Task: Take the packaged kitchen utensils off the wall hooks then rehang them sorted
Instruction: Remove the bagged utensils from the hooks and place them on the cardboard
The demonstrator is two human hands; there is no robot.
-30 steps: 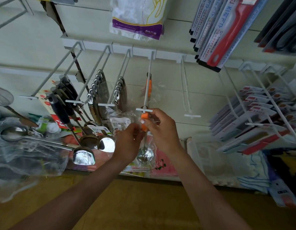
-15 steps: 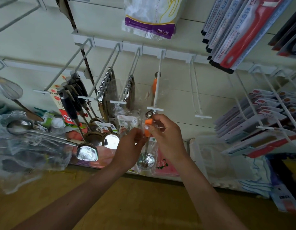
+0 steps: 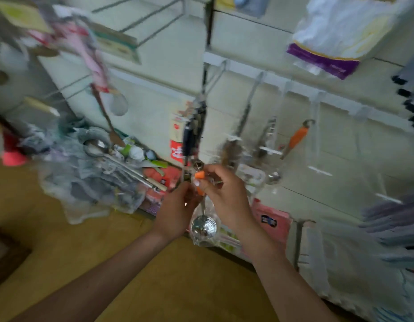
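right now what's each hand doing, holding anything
left hand: grips the packaged ladle near its top.
right hand: pinches the same ladle's orange handle.

The ladle (image 3: 203,223) is showing a glossy metal bowl and a smooth orange plastic handle, with clear shiny plastic wrap (image 3: 199,240) covering it. The spoon (image 3: 96,145) is gleaming as polished metal.
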